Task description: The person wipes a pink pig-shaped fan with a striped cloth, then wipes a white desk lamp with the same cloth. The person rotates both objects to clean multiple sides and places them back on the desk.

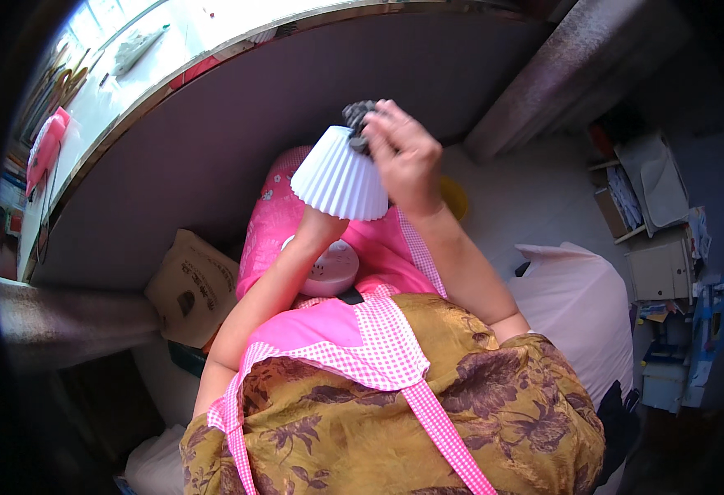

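A white pleated lampshade point(340, 176) is above my lap, its narrow end away from me. My right hand point(408, 154) pinches a crumpled dark grey cloth point(361, 114) against the shade's narrow top end. Up under the wide rim reaches my left hand point(325, 226); its fingers are hidden by the shade, so their grip does not show. Below, on the pink apron point(269, 241) over my lap, rests a round white lamp base point(334, 269) with socket slots, partly covered by my left forearm. Whether shade and base are joined is hidden.
Ahead curves a white tabletop point(170, 43) with a pink corded device point(46, 148) and a plastic bag point(138, 49). A brown paper bag point(195, 291) stands at left. At right are a yellow container point(453, 198), a pale pink cover point(575, 297) and a cabinet point(659, 272).
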`<state>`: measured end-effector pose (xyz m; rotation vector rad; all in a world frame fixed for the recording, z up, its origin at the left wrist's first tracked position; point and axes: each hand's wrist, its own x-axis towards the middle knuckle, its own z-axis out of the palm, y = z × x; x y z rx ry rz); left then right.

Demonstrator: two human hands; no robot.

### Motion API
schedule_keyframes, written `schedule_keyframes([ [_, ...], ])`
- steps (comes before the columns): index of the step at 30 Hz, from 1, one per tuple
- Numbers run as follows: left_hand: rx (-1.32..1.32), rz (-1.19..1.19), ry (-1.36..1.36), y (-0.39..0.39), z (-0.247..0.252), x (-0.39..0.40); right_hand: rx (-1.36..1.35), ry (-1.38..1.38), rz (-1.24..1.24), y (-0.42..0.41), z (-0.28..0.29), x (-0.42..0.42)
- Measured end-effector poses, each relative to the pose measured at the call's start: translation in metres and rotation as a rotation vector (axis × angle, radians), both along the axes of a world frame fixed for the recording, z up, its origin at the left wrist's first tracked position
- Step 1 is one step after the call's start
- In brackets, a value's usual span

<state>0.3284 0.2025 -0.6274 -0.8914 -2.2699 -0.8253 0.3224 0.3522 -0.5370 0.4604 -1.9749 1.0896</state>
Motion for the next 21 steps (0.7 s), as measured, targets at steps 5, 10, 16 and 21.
schedule_keyframes([
  [5, 0.030, -0.032, -0.026, -0.004, -0.002, 0.002, -0.354, -0.029, 0.129, 0.018, 0.022, -0.010],
  [10, 0.255, -0.116, -0.383, -0.001, 0.002, 0.011, 0.016, -0.008, 0.233, 0.006, -0.003, 0.009],
  [16, 0.328, -0.150, -0.335, 0.009, 0.017, 0.013, 0.118, 0.051, 0.146, 0.012, -0.013, 0.030],
  [21, 0.213, -0.116, -0.086, 0.015, 0.007, 0.004, 0.314, 0.129, 0.050, 0.010, -0.014, 0.045],
])
